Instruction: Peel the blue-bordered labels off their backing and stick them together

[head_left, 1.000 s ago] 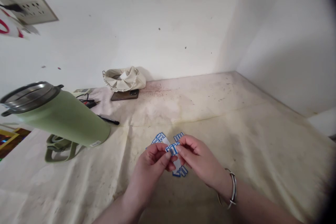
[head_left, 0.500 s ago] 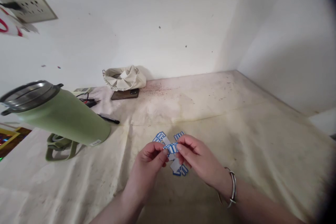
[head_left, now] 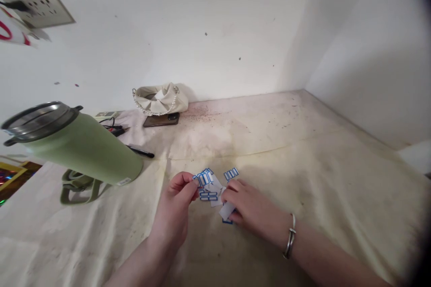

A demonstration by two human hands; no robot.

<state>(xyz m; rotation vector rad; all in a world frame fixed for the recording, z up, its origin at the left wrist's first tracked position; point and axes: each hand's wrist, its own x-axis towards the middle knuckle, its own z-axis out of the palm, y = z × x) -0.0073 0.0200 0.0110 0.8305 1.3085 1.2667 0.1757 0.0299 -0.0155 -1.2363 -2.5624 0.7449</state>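
Observation:
My left hand (head_left: 178, 199) pinches a small sheet of blue-bordered white sticker labels (head_left: 203, 178) between thumb and forefinger. Under and beside it lies a loose pile of similar label pieces (head_left: 208, 196), some with blank white sides up. My right hand (head_left: 247, 204) is lowered onto the right side of this pile, its fingers curled around a blank white label piece (head_left: 226, 210). Beyond the right fingers another blue-bordered label piece (head_left: 231, 173) lies on the cloth. The right hand covers part of the pile.
A tall green tumbler (head_left: 84, 148) stands at the left, a green handled lid (head_left: 79, 187) beside it. Behind are a black pen (head_left: 141, 151), a phone (head_left: 158, 120) and a white bag with a beaded strap (head_left: 161, 98). A cream cloth (head_left: 303, 166) covers the table up to the wall.
The left hand has moved slightly left, keeping the label sheet. My right hand has let go of that sheet and come down onto the pile.

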